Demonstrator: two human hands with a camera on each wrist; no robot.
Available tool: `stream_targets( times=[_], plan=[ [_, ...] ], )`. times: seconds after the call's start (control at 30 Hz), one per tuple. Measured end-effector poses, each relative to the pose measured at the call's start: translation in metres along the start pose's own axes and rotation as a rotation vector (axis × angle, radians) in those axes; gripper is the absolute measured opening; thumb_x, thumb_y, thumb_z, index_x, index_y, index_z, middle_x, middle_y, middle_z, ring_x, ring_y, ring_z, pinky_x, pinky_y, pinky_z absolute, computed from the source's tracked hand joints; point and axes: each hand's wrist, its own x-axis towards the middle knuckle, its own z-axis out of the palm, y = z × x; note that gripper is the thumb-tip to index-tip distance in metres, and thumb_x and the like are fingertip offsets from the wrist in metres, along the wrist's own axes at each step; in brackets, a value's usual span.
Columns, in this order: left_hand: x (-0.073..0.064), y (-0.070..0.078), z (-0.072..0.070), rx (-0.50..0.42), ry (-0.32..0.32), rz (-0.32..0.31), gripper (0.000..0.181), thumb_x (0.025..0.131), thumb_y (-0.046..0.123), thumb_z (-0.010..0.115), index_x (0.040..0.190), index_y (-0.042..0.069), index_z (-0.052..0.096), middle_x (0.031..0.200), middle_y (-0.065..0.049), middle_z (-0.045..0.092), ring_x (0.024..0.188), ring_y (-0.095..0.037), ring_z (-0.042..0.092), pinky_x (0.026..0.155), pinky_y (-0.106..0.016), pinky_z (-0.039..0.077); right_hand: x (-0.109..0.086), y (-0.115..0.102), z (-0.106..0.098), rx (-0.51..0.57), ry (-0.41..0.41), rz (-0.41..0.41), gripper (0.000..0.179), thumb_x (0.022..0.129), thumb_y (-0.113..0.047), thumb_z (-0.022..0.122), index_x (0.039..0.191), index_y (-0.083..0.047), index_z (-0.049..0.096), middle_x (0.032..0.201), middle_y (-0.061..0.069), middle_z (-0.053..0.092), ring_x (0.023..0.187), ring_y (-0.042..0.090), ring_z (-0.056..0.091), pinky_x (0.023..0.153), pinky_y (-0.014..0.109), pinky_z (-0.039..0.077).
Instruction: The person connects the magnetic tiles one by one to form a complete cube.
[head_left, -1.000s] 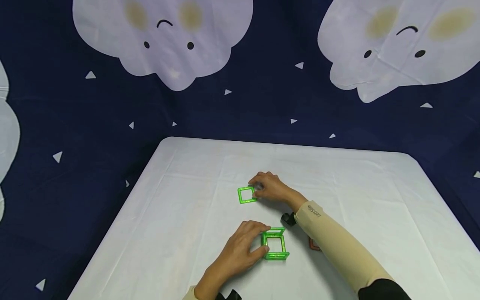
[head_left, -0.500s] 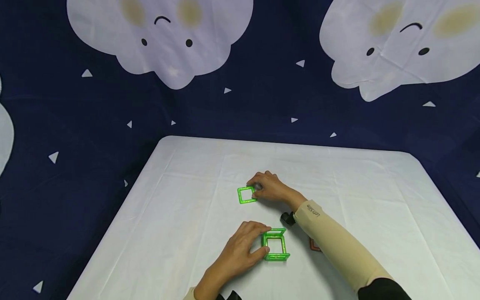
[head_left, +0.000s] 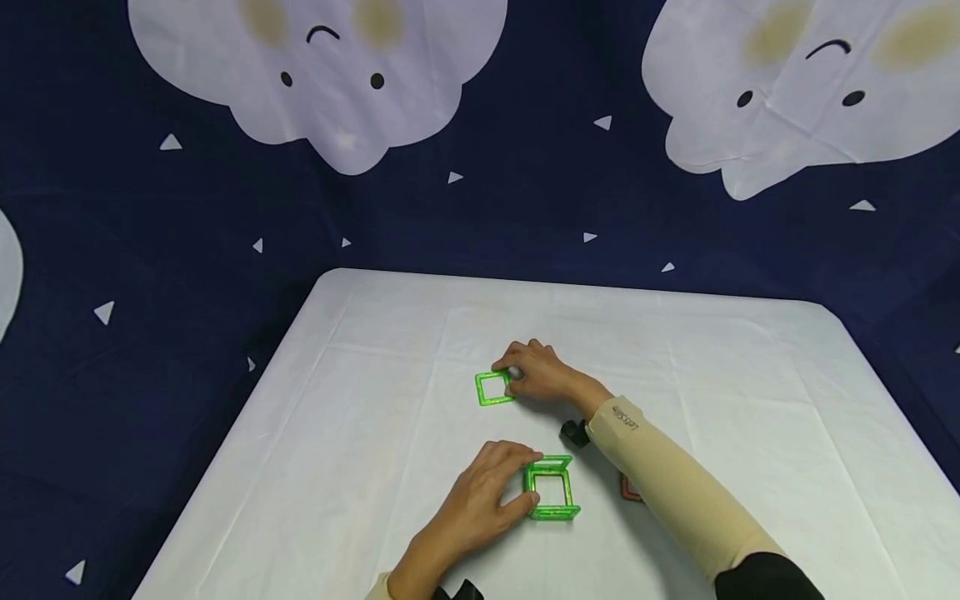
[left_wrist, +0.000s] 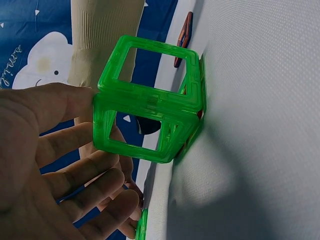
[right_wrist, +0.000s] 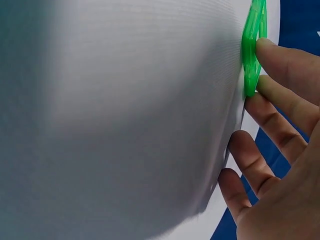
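A box-like build of clear green square magnetic tiles (head_left: 555,513) stands on the white table, with open frames for sides. My left hand (head_left: 482,492) holds it from the left, thumb at the near side and fingertips at the far top edge. In the left wrist view the thumb tip touches a corner of this green build (left_wrist: 150,100). Farther back, a single green square magnetic tile (head_left: 480,392) lies flat. My right hand (head_left: 542,373) pinches its right edge between thumb and index finger; the right wrist view shows this tile (right_wrist: 249,60) edge-on against the tabletop.
A red-brown tile (head_left: 625,490) lies partly hidden under the right forearm, to the right of the green build. The white table (head_left: 360,400) ends at a dark blue cloud-print backdrop (head_left: 540,217).
Both hands and the tiles stay practically in place. The head view has tilted slightly, so the backdrop clouds sit a little higher.
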Motion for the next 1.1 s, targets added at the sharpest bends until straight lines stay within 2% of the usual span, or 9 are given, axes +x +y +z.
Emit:
stream_targets(
  times=[0.2,0.5,0.83,1.1],
  plan=[
    [0.0002,0.0003,-0.0004,0.014,0.014,0.013,0.041,0.083,0.025,0.069,0.122,0.018,0.060,0.119,0.007,0.058,0.112,-0.010,0.051,0.095,-0.030,0.046,0.0010,-0.0013,0.0004,-0.020,-0.001,0.015,0.042,0.082,-0.025,0.071,0.123,-0.020,0.064,0.122,0.000,0.056,0.104,0.019,0.045,0.089,0.041,0.036],
    [-0.0003,0.0012,0.0007,0.014,0.018,0.010,0.039,0.082,0.024,0.069,0.120,0.017,0.061,0.118,0.008,0.059,0.111,-0.009,0.051,0.096,-0.030,0.045,0.0003,-0.0041,0.0012,0.016,0.004,0.065,0.039,0.080,-0.025,0.073,0.118,-0.018,0.065,0.117,0.001,0.057,0.100,0.018,0.044,0.088,0.039,0.034],
    [-0.0012,0.0003,0.0004,0.023,0.035,0.031,0.040,0.082,0.023,0.069,0.121,0.016,0.061,0.118,0.007,0.059,0.111,-0.009,0.051,0.095,-0.030,0.046,-0.0026,-0.0027,0.0042,0.088,0.062,0.036,0.039,0.079,-0.021,0.075,0.115,-0.016,0.060,0.111,-0.001,0.064,0.096,0.017,0.044,0.088,0.040,0.033],
    [-0.0009,0.0002,0.0003,0.022,0.019,0.017,0.040,0.083,0.024,0.069,0.121,0.017,0.060,0.119,0.008,0.058,0.111,-0.009,0.051,0.095,-0.030,0.046,-0.0029,-0.0025,0.0052,0.088,0.080,0.029,0.039,0.078,-0.019,0.074,0.115,-0.016,0.060,0.099,0.001,0.065,0.093,0.017,0.047,0.089,0.042,0.034]
  ],
)
